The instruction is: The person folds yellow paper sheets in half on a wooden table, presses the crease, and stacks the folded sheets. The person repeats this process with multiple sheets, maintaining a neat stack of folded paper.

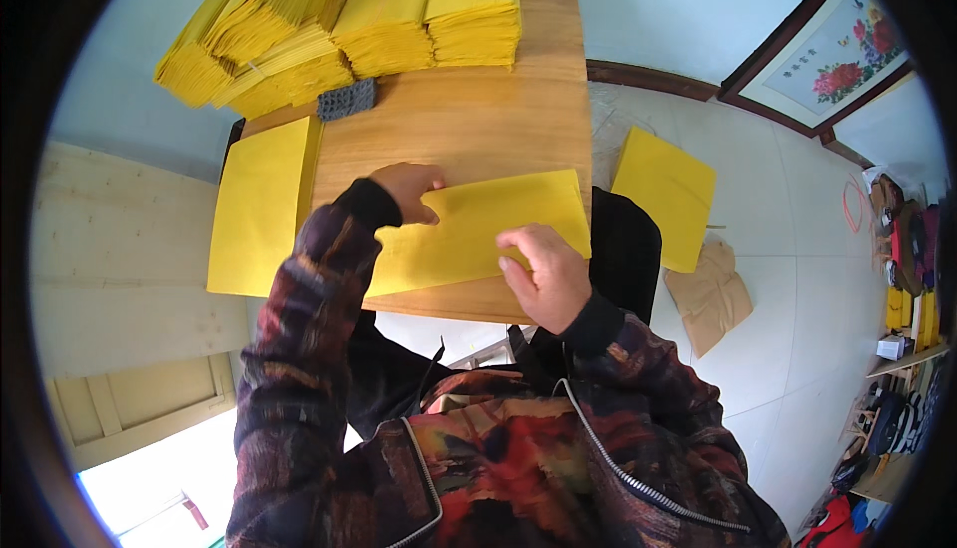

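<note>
A long, flat piece of yellow paper [469, 214] lies slantwise across the near part of the wooden table; whether it is an envelope or a folded sheet I cannot tell. My left hand [409, 191] rests at its left end by the far edge, thumb and fingers apart. Over its near edge, towards the right, hovers or rests my right hand [546, 274], fingers bent and the thumb apart from the forefinger, with nothing visible between them. Left of my left forearm lies a yellow paper stack [259, 204], partly hidden by my sleeve.
Bundled yellow paper stacks [389, 20] fill the far left of the wooden table [478, 115], with a dark grey textured block [346, 100] before them. Right of the table are a black seat [626, 249], a yellow sheet [666, 194] and brown paper [710, 294]. Shelves stand far right.
</note>
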Tool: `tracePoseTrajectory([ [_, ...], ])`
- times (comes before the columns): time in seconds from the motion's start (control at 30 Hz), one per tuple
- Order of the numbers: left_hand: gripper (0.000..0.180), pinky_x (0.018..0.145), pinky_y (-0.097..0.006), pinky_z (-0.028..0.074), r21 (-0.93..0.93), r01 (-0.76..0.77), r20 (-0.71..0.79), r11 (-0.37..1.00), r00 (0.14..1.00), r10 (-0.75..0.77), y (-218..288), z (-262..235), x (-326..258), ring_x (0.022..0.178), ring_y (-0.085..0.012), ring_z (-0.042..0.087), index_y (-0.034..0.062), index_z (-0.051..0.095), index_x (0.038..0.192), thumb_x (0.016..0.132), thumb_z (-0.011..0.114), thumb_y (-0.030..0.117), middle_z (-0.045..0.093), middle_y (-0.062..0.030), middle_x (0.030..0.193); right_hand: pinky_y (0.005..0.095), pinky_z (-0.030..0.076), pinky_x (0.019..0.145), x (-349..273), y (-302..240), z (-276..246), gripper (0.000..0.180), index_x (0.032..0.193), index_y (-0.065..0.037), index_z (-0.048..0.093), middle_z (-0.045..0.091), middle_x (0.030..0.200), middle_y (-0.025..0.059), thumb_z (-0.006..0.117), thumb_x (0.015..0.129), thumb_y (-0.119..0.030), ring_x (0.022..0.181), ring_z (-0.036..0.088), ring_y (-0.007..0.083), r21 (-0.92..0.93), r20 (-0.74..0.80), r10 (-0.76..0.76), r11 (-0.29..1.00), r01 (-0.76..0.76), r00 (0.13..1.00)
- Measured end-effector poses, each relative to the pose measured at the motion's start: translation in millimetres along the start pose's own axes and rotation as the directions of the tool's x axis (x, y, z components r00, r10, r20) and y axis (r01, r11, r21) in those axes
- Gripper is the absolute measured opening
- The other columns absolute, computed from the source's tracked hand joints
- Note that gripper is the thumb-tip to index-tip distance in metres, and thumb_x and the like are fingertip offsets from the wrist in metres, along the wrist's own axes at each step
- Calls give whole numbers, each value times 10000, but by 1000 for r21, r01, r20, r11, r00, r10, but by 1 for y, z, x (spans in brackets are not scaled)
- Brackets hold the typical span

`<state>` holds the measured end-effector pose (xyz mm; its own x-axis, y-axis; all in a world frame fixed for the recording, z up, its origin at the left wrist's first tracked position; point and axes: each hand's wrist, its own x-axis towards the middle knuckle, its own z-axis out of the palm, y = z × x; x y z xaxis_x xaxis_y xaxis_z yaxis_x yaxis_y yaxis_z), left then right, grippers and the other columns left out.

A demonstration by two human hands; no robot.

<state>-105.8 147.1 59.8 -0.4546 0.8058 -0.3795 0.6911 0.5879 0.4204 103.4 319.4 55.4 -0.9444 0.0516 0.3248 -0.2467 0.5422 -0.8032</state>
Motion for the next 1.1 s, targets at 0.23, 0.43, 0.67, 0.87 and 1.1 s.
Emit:
tracePoseTrajectory([
  [0.23,507,1043,-417,344,-269,28,-740,963,634,-226,21,83,-106,1263,-359,422,20,455,1325,840,587,92,473,-192,1340,452,382,928,8,1,19,433,1063,-16,536,542,1122,132,726,681,-86,1108,498,323,-245,51,-114,962,123,992],
  [0.43,531,1048,-363,350,-554,270,-746,787,259,-614,-4,142,-185,1275,-343,424,-10,351,1380,874,512,18,441,-222,1357,438,332,1047,11,38,-11,455,1255,4,476,465,1323,186,614,849,-146,1238,425,373,-393,-38,-10,920,-6,999],
  [0.67,618,993,-299,355,-768,-166,-621,618,429,-656,-13,154,-133,1194,-208,456,58,224,1469,905,458,-40,464,-122,1267,349,386,1007,-9,84,-23,405,1296,12,443,505,1277,182,535,931,-137,1197,494,251,-31,-180,277,958,-287,944],
  [0.87,639,1080,-359,304,-705,-168,-678,689,444,-586,-20,153,-116,1297,-278,397,50,205,1466,883,445,-57,343,-173,1436,341,336,1051,-26,86,-21,440,1353,12,376,490,1321,171,492,945,-101,1231,466,278,-104,-209,250,956,-275,945],
  [1.1,633,1093,-381,307,-487,91,-773,869,418,-477,-13,150,-108,1350,-334,331,27,268,1431,853,523,-11,308,-191,1469,346,336,1052,-22,75,-17,469,1355,14,355,480,1325,174,515,935,-116,1239,458,280,-53,-227,266,957,-285,937],
])
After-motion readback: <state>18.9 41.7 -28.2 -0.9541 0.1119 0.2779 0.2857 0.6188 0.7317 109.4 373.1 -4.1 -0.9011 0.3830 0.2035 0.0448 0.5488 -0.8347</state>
